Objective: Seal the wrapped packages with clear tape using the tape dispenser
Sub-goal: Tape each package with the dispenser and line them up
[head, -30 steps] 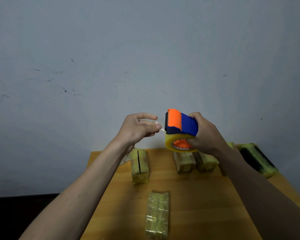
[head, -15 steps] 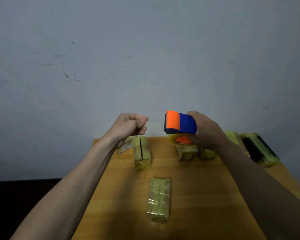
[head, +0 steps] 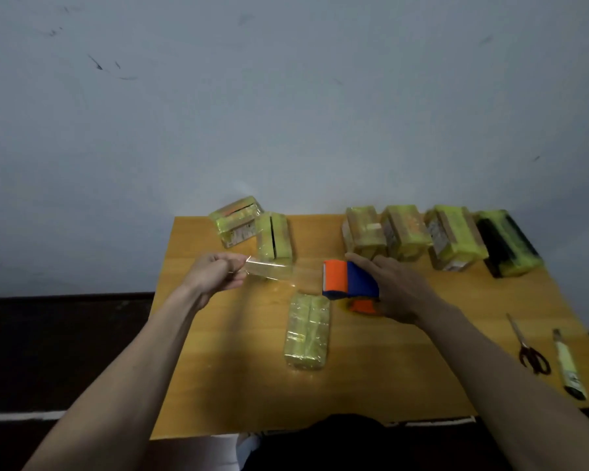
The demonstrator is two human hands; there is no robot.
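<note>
We saw one wrapped package (head: 307, 331) lying mid-table (head: 388, 385), with the tape dispenser (head: 351, 283) just right of its far end and a stretch of tape (head: 269, 269) running left from it. Two packages (head: 255, 231) sat at the far left, four packages (head: 439, 237) in a row along the far right. Scissors (head: 529, 350) and a knife (head: 568, 365) lay side by side near the right edge.

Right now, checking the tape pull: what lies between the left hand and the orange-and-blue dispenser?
In the head view, a stretched strip of clear tape spans from left hand to orange-and-blue plastic tape dispenser.

I see both forearms reaching up from the frame's bottom corners; my left hand (head: 215, 278) pinches, my right hand (head: 393, 288) is curled, gripping.
</note>
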